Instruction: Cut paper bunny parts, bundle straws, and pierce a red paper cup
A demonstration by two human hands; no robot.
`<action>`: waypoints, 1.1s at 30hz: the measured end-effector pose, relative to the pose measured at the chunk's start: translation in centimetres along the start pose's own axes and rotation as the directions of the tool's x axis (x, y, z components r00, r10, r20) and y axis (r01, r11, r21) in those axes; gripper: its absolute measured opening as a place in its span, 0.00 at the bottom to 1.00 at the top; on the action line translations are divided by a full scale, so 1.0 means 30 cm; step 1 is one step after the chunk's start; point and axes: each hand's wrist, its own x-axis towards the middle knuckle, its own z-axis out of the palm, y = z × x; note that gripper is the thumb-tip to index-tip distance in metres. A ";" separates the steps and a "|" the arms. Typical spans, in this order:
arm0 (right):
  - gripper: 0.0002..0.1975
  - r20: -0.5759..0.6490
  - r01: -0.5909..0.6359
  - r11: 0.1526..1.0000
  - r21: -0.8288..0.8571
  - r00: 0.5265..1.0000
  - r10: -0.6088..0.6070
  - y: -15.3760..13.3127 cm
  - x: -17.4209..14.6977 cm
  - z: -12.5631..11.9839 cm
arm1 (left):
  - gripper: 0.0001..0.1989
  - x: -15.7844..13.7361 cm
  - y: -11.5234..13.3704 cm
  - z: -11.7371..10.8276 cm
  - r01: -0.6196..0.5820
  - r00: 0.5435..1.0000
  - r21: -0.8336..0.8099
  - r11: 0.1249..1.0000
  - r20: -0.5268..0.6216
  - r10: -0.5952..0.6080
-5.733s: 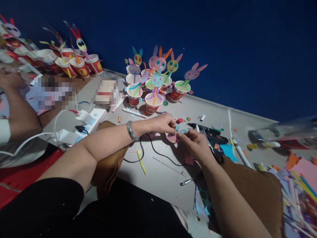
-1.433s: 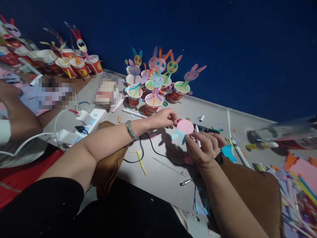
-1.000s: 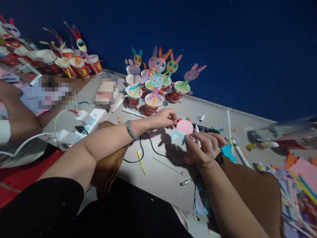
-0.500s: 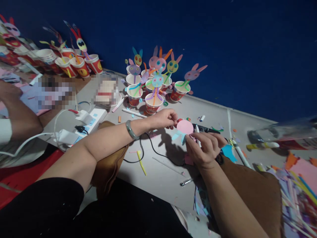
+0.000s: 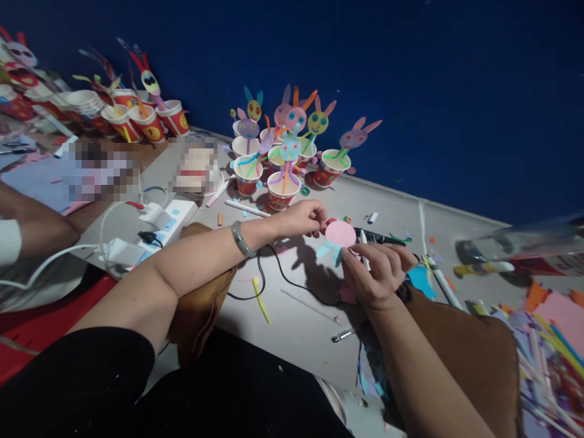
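Note:
A round pink paper rabbit head (image 5: 340, 233) with two light blue ears pointing down stands over the table between my hands. My right hand (image 5: 376, 271) pinches it at its lower edge, by one blue ear (image 5: 338, 255). At its left edge, my left hand (image 5: 306, 218) is closed with fingertips pressed together; what they hold is hidden, and a bit of red (image 5: 328, 222) shows beside them. Behind my hands stand several paper cups (image 5: 283, 188) with finished rabbit heads (image 5: 291, 148) on coloured straw-like stems.
At left are a white power strip (image 5: 176, 219) with plugs and cables, more cups (image 5: 146, 126), and another person's arm (image 5: 34, 213). A black marker (image 5: 381, 236) and a bottle (image 5: 524, 243) lie right. Paper scraps and straws (image 5: 554, 347) pile up at lower right.
My hands and the rabbit head hold still. At the left, the other person's arm has shifted lower, uncovering more of the light purple paper.

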 end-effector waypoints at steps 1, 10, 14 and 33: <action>0.09 -0.004 -0.001 1.000 0.005 1.000 0.001 0.000 0.001 0.001 | 0.14 0.000 -0.001 -0.001 -0.002 1.000 -0.001 1.000 0.000 0.002; 0.11 -0.019 -0.003 0.999 0.037 1.000 0.004 -0.002 0.008 0.001 | 0.13 0.000 -0.008 -0.004 -0.016 1.000 -0.008 1.000 0.003 0.016; 0.10 -0.022 -0.002 0.999 0.036 1.000 0.003 -0.002 0.005 0.002 | 0.14 -0.002 0.000 -0.001 -0.001 1.000 0.004 1.000 -0.005 0.001; 0.08 0.021 -0.018 1.000 0.016 1.000 0.018 -0.001 -0.004 0.003 | 0.13 0.005 -0.010 -0.003 -0.019 1.000 -0.002 1.000 -0.004 0.019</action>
